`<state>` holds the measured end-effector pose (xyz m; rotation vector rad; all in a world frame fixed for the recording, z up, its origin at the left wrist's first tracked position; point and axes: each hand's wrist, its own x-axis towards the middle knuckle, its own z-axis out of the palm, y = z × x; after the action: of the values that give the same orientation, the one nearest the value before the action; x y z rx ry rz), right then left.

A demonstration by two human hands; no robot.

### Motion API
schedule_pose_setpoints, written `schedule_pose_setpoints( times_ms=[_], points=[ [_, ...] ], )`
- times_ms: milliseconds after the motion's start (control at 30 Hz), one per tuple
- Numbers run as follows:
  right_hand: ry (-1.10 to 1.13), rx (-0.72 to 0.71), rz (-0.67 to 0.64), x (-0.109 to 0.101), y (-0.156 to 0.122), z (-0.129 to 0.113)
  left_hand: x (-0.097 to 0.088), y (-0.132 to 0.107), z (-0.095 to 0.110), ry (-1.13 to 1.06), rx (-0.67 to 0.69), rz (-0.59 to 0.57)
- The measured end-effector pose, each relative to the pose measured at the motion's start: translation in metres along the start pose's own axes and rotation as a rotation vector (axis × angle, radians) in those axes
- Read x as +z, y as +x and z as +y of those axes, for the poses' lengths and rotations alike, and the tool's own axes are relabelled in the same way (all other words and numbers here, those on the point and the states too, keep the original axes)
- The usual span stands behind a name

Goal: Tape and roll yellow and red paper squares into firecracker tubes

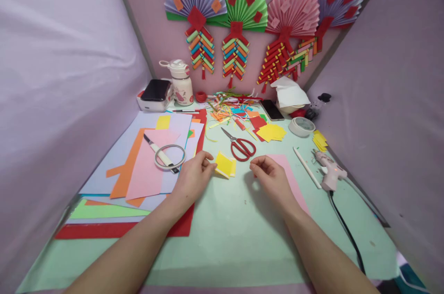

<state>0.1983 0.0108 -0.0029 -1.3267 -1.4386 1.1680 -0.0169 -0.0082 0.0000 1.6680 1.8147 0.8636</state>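
My left hand (197, 173) pinches the left edge of a small yellow paper piece (225, 164) between thumb and fingers. Another yellow slip shows just behind its right side. To the right, my right hand (272, 176) hovers over the table with thumb and fingertips pressed together; whether anything small is between them I cannot make out. Red-handled scissors (239, 143) lie closed just beyond the two hands. A strip of pink paper (289, 180) lies partly under my right hand and forearm.
Left are stacked coloured sheets (104, 164), with a utility knife (163, 157) and a grey ring (156, 160) on top. A glue gun (329, 171), white stick (307, 167) and tape roll (301, 126) lie right. Scraps, yellow squares (272, 132), a phone (272, 110) and a bottle (182, 85) stand behind.
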Motion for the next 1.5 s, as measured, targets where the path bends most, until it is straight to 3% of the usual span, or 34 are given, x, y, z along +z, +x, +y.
schedule_pose_setpoints(
  times_ms=[133, 267, 367, 467, 633, 767, 867, 1067, 1333, 1500],
  points=[
    [-0.047, -0.037, -0.007, -0.008, 0.0, -0.003, 0.0, -0.003, 0.0, 0.285, 0.115, 0.011],
    [-0.282, -0.099, -0.047, -0.037, 0.009, -0.013, 0.006, -0.007, -0.001, 0.365, 0.368, -0.038],
    [-0.567, -0.16, -0.018, -0.063, 0.039, -0.021, 0.015, -0.011, -0.004, 0.384, 0.505, -0.195],
    [-0.919, -0.134, 0.026, -0.077, 0.09, -0.024, 0.024, -0.011, -0.008, 0.413, 0.547, -0.253],
    [-1.086, -0.076, 0.007, -0.062, 0.169, -0.018, 0.028, -0.004, -0.008, 0.476, 0.482, -0.168],
    [-1.173, -0.02, 0.015, -0.037, 0.198, -0.008, 0.027, 0.001, -0.004, 0.542, 0.376, -0.089],
    [-1.207, 0.032, 0.022, -0.03, 0.207, -0.002, 0.028, 0.002, -0.006, 0.565, 0.342, -0.065],
    [-1.196, 0.097, 0.048, -0.035, 0.216, -0.006, 0.029, 0.002, -0.011, 0.544, 0.373, -0.064],
    [-1.026, 0.025, 0.267, -0.029, 0.2, -0.006, 0.027, 0.001, -0.009, 0.525, 0.387, -0.068],
    [-0.893, 0.004, 0.273, -0.03, 0.19, -0.002, 0.025, 0.001, -0.008, 0.5, 0.413, -0.077]
  ],
)
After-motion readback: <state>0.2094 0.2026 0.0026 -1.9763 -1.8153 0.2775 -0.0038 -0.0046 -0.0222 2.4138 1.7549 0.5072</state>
